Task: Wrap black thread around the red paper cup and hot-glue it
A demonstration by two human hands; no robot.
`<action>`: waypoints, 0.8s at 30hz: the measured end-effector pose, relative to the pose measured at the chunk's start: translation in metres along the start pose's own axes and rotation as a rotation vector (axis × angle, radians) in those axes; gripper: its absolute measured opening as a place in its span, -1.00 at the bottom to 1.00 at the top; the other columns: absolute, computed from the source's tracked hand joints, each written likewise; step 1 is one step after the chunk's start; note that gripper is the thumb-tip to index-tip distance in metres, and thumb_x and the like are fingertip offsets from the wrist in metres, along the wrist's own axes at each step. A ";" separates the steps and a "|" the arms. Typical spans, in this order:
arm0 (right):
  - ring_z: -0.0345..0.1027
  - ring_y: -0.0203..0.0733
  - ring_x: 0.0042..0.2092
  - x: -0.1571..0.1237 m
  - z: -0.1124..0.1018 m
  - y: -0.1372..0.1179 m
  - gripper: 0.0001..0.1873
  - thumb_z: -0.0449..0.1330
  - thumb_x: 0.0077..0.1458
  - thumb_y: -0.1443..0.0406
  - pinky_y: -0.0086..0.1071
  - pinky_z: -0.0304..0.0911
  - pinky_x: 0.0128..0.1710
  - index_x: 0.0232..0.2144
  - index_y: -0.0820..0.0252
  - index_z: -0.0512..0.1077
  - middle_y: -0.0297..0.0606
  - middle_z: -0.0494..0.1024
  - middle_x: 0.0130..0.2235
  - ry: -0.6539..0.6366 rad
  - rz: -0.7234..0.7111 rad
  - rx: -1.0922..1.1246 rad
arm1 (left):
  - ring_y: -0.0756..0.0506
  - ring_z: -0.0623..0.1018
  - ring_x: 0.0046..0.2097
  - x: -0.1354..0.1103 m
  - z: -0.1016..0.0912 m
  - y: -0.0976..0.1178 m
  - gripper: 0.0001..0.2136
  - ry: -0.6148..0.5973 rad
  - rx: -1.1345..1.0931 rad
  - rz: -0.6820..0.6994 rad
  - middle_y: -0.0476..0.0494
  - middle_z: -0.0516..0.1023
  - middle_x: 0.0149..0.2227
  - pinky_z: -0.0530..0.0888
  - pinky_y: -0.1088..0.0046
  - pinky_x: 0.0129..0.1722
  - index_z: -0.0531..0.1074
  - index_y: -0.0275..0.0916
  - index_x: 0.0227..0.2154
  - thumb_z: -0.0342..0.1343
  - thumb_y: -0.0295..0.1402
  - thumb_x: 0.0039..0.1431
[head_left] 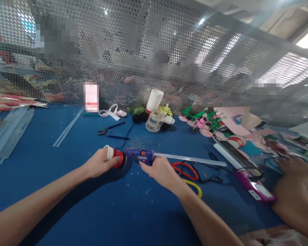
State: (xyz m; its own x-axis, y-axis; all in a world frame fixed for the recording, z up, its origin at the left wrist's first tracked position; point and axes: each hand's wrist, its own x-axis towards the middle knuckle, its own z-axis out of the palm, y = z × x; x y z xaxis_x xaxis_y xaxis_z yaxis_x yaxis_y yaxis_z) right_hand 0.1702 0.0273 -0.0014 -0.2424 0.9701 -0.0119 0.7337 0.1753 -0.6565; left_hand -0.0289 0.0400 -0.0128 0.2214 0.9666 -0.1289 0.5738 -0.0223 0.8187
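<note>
My left hand [100, 163] is closed around a small red piece with a white end and a black rim [116, 157], held just above the blue table [66, 191]. My right hand [161, 172] grips a blue glue gun [141, 155] whose nozzle points left at the red piece. A clear glue stick [190, 159] sticks out of the gun's back toward the right.
Red and yellow-handled scissors [187, 172] lie under my right wrist. Pliers [110, 131], a white cup stack [154, 99] and a clear tape roll [155, 122] sit farther back. Felt scraps [207, 119] and a purple phone [254, 186] are at right, beside another person's arm [292, 191]. Perforated metal screen [133, 51] behind.
</note>
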 end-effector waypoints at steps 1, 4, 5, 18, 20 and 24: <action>0.15 -0.36 -0.63 -0.001 -0.001 -0.001 -0.79 -0.03 -0.11 0.23 -0.51 0.05 -0.63 -0.67 0.21 0.21 -0.43 0.19 -0.73 -0.003 0.003 -0.001 | 0.09 0.03 -0.64 0.001 -0.001 -0.001 -0.68 -0.009 0.010 0.003 0.13 0.01 -0.73 -0.03 0.52 -0.65 0.04 -0.22 -0.75 -0.03 -0.15 -0.13; 0.13 -0.37 -0.64 -0.006 -0.004 -0.002 -0.79 -0.03 -0.11 0.24 -0.52 0.03 -0.66 -0.68 0.20 0.19 -0.43 0.19 -0.73 0.001 0.007 -0.004 | 0.09 0.01 -0.64 0.004 -0.002 -0.003 -0.66 -0.035 0.044 0.015 0.12 -0.02 -0.72 -0.05 0.52 -0.65 0.02 -0.22 -0.75 -0.09 -0.13 -0.08; 0.11 -0.37 -0.65 -0.008 -0.004 -0.001 -0.80 -0.03 -0.11 0.24 -0.52 0.01 -0.67 -0.67 0.20 0.19 -0.43 0.19 -0.73 0.007 0.005 -0.002 | 0.09 0.00 -0.64 0.004 -0.002 -0.004 -0.66 -0.037 0.039 0.014 0.12 -0.02 -0.72 -0.06 0.52 -0.66 0.01 -0.22 -0.75 -0.10 -0.12 -0.07; 0.05 -0.41 -0.70 -0.015 -0.006 -0.004 -0.84 0.04 -0.14 0.27 -0.52 -0.05 -0.72 -0.66 0.21 0.24 -0.42 0.22 -0.72 -0.005 -0.020 -0.003 | 0.10 0.00 -0.64 0.006 -0.002 -0.003 -0.64 -0.022 -0.075 -0.031 0.13 -0.01 -0.74 -0.07 0.54 -0.65 0.02 -0.23 -0.77 -0.08 -0.10 -0.12; 0.09 -0.39 -0.72 -0.012 -0.012 -0.004 -0.84 0.05 -0.14 0.24 -0.52 0.00 -0.74 -0.62 0.22 0.25 -0.43 0.23 -0.74 -0.033 0.072 0.131 | 0.11 -0.01 -0.65 0.007 -0.002 -0.003 -0.65 -0.006 -0.086 -0.030 0.14 -0.03 -0.74 -0.08 0.54 -0.66 0.00 -0.22 -0.77 -0.08 -0.11 -0.11; 0.16 -0.37 -0.69 0.004 -0.025 0.013 -0.79 0.11 -0.18 0.22 -0.49 0.12 -0.66 -0.48 0.26 0.27 -0.45 0.27 -0.73 0.071 0.056 0.318 | 0.11 -0.03 -0.65 0.006 -0.001 -0.002 -0.64 0.018 -0.102 -0.019 0.14 -0.06 -0.74 -0.09 0.54 -0.67 -0.02 -0.22 -0.77 -0.08 -0.13 -0.10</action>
State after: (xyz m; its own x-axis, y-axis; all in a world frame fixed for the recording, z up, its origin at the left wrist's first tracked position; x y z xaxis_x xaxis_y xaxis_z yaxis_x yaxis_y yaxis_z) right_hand 0.1942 0.0373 0.0086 -0.1538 0.9881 -0.0093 0.5070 0.0708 -0.8590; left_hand -0.0294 0.0460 -0.0151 0.1967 0.9710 -0.1355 0.4945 0.0211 0.8689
